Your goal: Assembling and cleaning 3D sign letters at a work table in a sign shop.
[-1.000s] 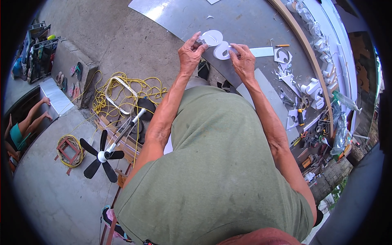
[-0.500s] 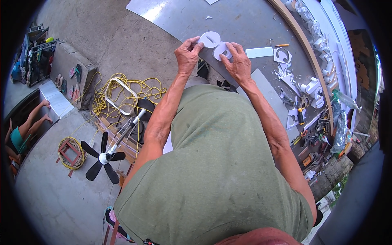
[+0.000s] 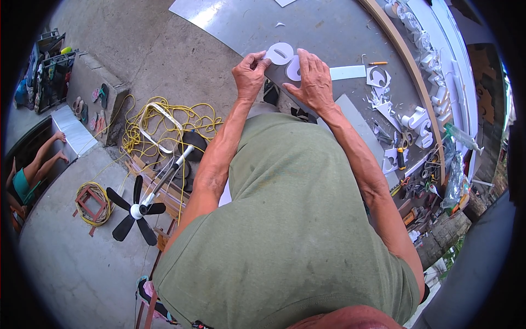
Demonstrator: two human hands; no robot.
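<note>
My left hand [image 3: 250, 75] pinches the left edge of a white rounded cutout with a narrow slot in its middle [image 3: 275, 56], at the near edge of the grey table. Just right of it lies a second white curved cutout [image 3: 292, 69], its right part hidden by my right hand [image 3: 314, 82]. That hand is open, fingers stretched forward and thumb spread to the left; whether it presses on the cutout I cannot tell. A white rectangular strip [image 3: 347, 72] lies to the right of my right hand.
White offcuts [image 3: 387, 112], an orange pencil [image 3: 378, 63], scissors [image 3: 408, 136] and an orange-black hand tool [image 3: 401, 159] lie on the right of the table. A curved brown strip [image 3: 412, 74] borders them. Left stand a black-bladed fan [image 3: 136, 211] and tangled yellow cord [image 3: 189, 118]; another person's legs [image 3: 44, 159] show far left.
My right hand has let go its finger-and-thumb hold on the curved cutout and flattened out with fingers extended. My left hand keeps its pinch on the slotted piece, which has shifted slightly left.
</note>
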